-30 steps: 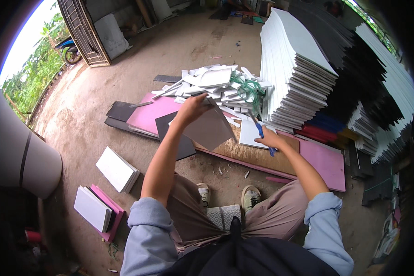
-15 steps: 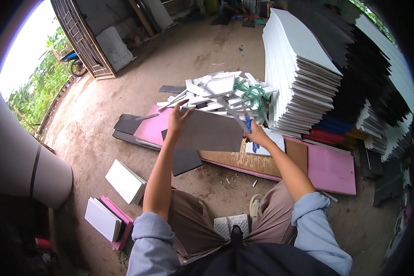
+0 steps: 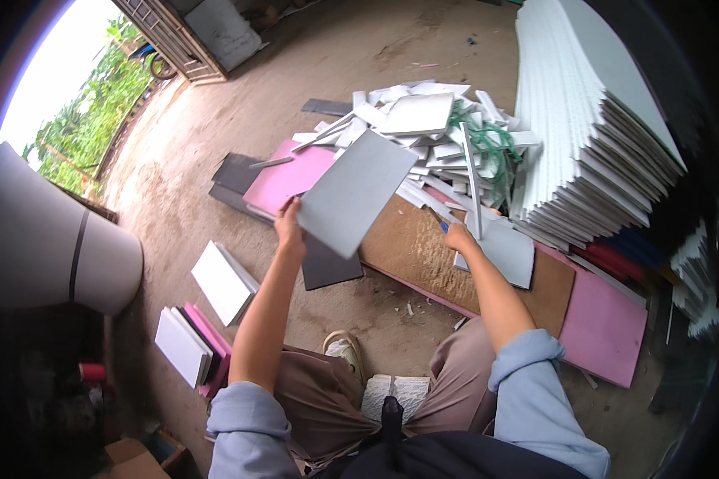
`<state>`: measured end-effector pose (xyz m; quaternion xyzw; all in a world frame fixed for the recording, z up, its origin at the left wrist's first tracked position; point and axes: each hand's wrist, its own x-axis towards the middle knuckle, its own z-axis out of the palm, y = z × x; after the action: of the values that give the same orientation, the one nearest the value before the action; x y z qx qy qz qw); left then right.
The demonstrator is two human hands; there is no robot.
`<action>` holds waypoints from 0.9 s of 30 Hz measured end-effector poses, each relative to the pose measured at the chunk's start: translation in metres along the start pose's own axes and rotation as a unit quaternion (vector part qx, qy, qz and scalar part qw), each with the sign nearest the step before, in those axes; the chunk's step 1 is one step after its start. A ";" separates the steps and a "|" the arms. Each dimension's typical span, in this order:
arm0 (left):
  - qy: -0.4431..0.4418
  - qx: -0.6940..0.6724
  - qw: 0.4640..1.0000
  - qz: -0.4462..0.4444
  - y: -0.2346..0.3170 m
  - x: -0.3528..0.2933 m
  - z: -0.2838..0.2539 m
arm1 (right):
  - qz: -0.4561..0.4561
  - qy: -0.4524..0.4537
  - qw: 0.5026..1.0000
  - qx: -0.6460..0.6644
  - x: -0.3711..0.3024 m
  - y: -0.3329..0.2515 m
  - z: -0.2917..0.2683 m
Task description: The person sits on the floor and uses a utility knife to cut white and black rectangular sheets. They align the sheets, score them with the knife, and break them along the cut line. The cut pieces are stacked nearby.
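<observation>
My left hand (image 3: 290, 223) is closed on the lower left edge of a pale grey foam sheet (image 3: 358, 191), held tilted above the board. Lower right of it, my right hand (image 3: 460, 236) grips a blue-handled cutter knife (image 3: 442, 226), its dark tip pointing up and left. A thin white foam strip (image 3: 470, 176) stands almost upright beside that hand; whether the fingers touch it I cannot tell. Beneath lies a worn brown board (image 3: 407, 247) on pink foam, with another pale sheet (image 3: 503, 251) on its right part.
Beyond the board lies a heap of white foam offcuts (image 3: 423, 116) with tangled green string (image 3: 495, 148). A tall stack of white sheets (image 3: 567, 120) rises at right. Smaller foam stacks (image 3: 220, 279) sit at left, near a large white roll (image 3: 56, 231).
The sheet has swung left and tilted, away from my right hand. My right hand has moved lower in the scene, over the board. The thin strip now stands nearly upright. The view has shifted.
</observation>
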<state>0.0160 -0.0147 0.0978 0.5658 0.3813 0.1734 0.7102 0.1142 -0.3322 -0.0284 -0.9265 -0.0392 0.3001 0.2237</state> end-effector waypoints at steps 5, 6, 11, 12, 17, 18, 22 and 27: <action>-0.076 0.022 0.995 -0.060 -0.025 -0.023 -0.006 | -0.020 0.124 0.990 -0.062 0.015 -0.040 0.035; -0.069 0.022 0.996 -0.056 -0.027 -0.025 -0.012 | -0.020 0.185 0.980 -0.068 0.010 -0.056 0.042; -0.033 0.025 0.999 -0.016 -0.008 -0.035 -0.033 | -0.048 -0.171 0.841 0.511 -0.021 -0.139 0.010; -0.025 0.033 0.999 -0.009 -0.001 -0.038 -0.037 | -0.069 -0.222 0.805 0.547 -0.033 -0.152 0.008; -0.019 -0.026 0.999 0.034 0.005 -0.051 -0.081 | -0.181 -0.281 0.784 0.524 -0.077 -0.205 0.024; -0.015 -0.027 0.999 0.034 -0.001 -0.056 -0.099 | -0.194 -0.279 0.801 0.492 -0.086 -0.210 0.033; -0.005 -0.064 0.997 0.039 -0.032 -0.081 -0.157 | -0.239 -0.273 0.852 0.377 -0.101 -0.219 0.061; 0.034 -0.139 0.987 0.075 -0.100 -0.102 -0.234 | -0.239 -0.323 0.850 0.339 -0.103 -0.233 0.145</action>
<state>-0.2417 0.0434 0.0233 0.4827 0.3336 0.2964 0.7535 -0.0391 -0.0879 0.0249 -0.6056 -0.2257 0.5147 0.5634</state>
